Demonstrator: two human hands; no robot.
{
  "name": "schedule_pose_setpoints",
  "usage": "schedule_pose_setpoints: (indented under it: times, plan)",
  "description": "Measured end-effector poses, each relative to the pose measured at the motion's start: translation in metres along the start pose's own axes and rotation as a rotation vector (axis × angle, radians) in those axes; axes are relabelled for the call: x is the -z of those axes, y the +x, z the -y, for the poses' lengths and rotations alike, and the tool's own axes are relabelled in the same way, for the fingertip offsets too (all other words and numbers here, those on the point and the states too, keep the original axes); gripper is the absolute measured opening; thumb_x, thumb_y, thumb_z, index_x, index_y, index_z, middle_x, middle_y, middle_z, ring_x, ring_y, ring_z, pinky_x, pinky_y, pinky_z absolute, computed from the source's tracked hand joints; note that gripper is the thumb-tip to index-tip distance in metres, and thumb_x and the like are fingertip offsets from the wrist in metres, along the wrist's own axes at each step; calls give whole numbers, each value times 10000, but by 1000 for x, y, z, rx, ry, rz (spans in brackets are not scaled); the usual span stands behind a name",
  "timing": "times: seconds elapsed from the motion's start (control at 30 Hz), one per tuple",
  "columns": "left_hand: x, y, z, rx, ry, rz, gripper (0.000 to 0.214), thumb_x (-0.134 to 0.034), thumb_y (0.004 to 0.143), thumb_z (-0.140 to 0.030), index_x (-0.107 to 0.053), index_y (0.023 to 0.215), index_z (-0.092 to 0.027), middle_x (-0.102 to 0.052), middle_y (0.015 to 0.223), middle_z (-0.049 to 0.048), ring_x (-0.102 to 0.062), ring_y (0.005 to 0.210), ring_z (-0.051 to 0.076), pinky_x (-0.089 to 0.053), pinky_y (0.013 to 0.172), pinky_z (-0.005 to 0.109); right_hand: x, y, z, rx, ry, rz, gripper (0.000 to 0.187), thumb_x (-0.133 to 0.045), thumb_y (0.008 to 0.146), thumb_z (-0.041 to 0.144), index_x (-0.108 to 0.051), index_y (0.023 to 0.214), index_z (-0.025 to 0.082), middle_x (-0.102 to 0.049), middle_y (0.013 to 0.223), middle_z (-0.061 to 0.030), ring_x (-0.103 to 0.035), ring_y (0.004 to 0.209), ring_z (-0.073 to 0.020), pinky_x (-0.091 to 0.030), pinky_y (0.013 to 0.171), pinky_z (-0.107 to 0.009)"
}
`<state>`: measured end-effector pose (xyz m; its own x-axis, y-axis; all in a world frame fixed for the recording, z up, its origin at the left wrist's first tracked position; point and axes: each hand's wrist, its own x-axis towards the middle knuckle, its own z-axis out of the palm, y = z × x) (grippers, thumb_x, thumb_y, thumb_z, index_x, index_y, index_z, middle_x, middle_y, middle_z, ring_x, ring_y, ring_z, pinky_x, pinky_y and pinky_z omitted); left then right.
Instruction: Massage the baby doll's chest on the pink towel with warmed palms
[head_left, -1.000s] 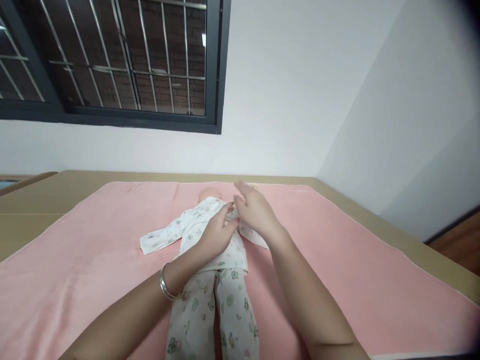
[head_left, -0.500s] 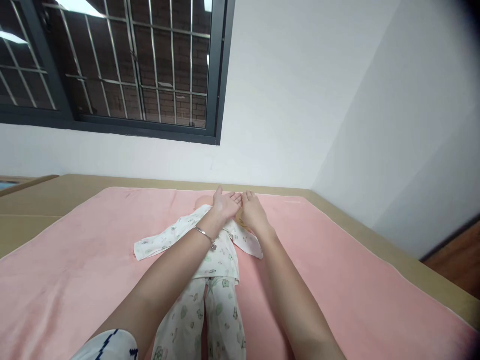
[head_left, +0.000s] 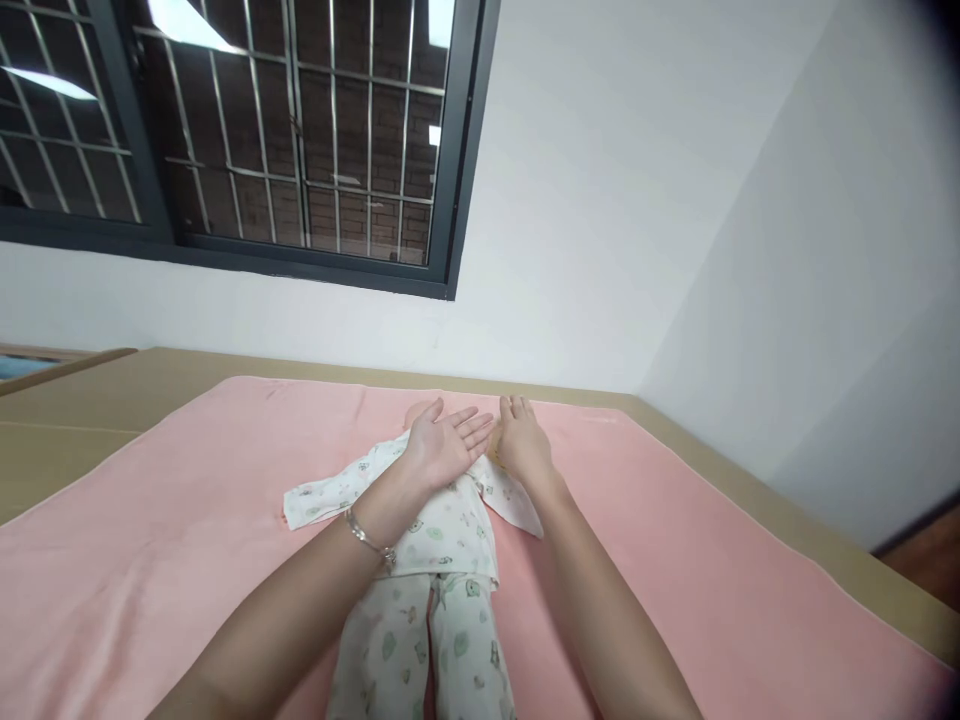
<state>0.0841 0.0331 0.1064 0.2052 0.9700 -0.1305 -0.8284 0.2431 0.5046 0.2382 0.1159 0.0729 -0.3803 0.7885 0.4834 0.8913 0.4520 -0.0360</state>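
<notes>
A doll in a white printed top (head_left: 450, 525) and matching trousers (head_left: 465, 640) lies on its back on a pink blanket (head_left: 660, 560). Part of its rounded head (head_left: 417, 412) shows behind my left hand. My left hand (head_left: 448, 445) is over the doll's upper chest, palm up, fingers stretched out and holding nothing. Beside it, my right hand (head_left: 523, 435) shows its back, with its fingers bent round a small amber bottle-like thing (head_left: 494, 440). Most of that thing is hidden by the hand. Its near side faces my left fingertips.
The blanket covers a tan padded surface (head_left: 217, 362) that meets a white wall (head_left: 585, 200). A dark-framed window (head_left: 459, 150) with metal bars is at the upper left. A brown wooden panel (head_left: 926, 545) stands at the right edge.
My left hand has drawn nearer to me and its palm faces up more fully. My right hand, with the amber thing, stays beside it. The view has shifted slightly.
</notes>
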Motion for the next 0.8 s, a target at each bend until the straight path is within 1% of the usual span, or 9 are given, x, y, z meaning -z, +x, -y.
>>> schedule_pose_setpoints:
  times: [0.17,0.3,0.37,0.47,0.53,0.63,0.7,0.73,0.8]
  plan:
    - [-12,-64,-19,42,148,-71,535,-315,973,-427,-503,1332,-77,-556,1402,204,-562,1296,282,-419,1124,416,5,-5,9,-29,-47,55,549,-449,902,112,-432,1449,66,-274,1576,-243,-203,1488,-358,-375,1107,-495]
    - [-23,-96,-22,-43,197,-55,481,-324,967,-394,-548,1275,-102,-576,1377,200,-536,1325,286,-378,1163,440,6,-2,18,-65,-41,85,473,-475,918,139,-522,1387,105,-169,1608,-245,-91,1506,-393,-254,1129,-644]
    - [-26,-105,-21,-111,212,-105,449,-322,961,-381,-562,1256,-142,-584,1375,171,-500,1361,274,-352,1185,450,10,-3,29,-51,80,41,489,-440,948,184,-475,1429,101,-175,1611,-232,-71,1513,-366,-170,1160,-658]
    - [-29,-113,-19,-168,196,-169,424,-356,949,-388,-561,1261,-187,-559,1411,130,-440,1410,253,-311,1217,441,25,-20,62,39,443,-60,535,-290,1023,328,-347,1516,131,-258,1604,-165,-160,1513,-270,-197,1210,-552]
    - [-31,-120,-17,-186,179,-168,425,-378,946,-399,-556,1276,-199,-532,1440,112,-404,1434,259,-317,1219,440,38,-42,90,140,629,-102,570,-169,1037,387,-182,1578,207,-232,1625,-87,-176,1511,-224,-241,1215,-504]
    - [-32,-132,-15,-181,186,-168,442,-392,944,-441,-571,1271,-203,-551,1418,98,-380,1445,293,-339,1211,457,57,-82,127,431,586,-130,666,-136,1002,533,39,1588,267,-109,1654,-1,-2,1521,-266,-133,1236,-560]
    - [-31,-137,-15,-181,194,-202,467,-398,939,-479,-564,1287,-216,-565,1408,85,-392,1439,286,-325,1218,448,68,-105,143,602,599,-171,717,-149,990,568,147,1567,262,-44,1659,0,17,1514,-287,-123,1235,-573]
    - [-31,-137,-15,-180,194,-212,474,-385,942,-485,-553,1303,-227,-561,1417,76,-395,1439,272,-310,1224,441,73,-115,148,700,610,-197,765,-206,980,597,151,1566,259,-78,1656,-10,18,1514,-281,-120,1240,-560]
    - [-28,-132,-12,-191,193,-203,472,-333,961,-464,-541,1325,-248,-547,1440,57,-386,1446,240,-282,1233,439,81,-128,152,883,577,-253,797,-334,950,646,10,1587,312,-226,1624,22,12,1517,-231,-89,1260,-492]
